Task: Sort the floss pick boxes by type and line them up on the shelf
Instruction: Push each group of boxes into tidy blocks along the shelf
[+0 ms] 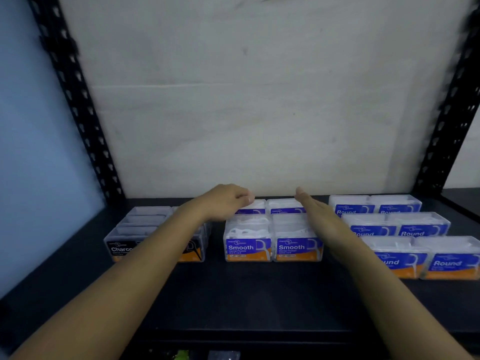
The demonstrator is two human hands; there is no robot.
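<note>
Squaring up the middle group appears to be the step in hand. Both hands are reaching over the Smooth boxes (248, 246), which are standing two across and two deep at the centre of the shelf (233, 294). The left hand (228, 201) is hovering at the rear left box of that group with its fingers curled; whether it is pinching the box or holding nothing cannot be told. The right hand (315, 211) is lying flat along the group's right flank, fingers straight and together, gripping nothing. Charcoal boxes (120, 249) are sitting in a block to the left, and Round boxes (413, 227) are stepping back in three rows of two on the right. Sorting by type is looking near complete.

Risks: the left forearm is passing just over the Charcoal block, and a dropped elbow would be nudging those boxes out of line. The right forearm is crossing close to the nearest Round row and could be dragging it on the way out. The boxes look light, so an uneven sideways push would likely be skewing the front pair.

Room: bare shelf is running wide in front of all three groups. The gaps between groups are narrower. The rear Smooth row is sitting near the back wall (259, 113), leaving little room behind.
</note>
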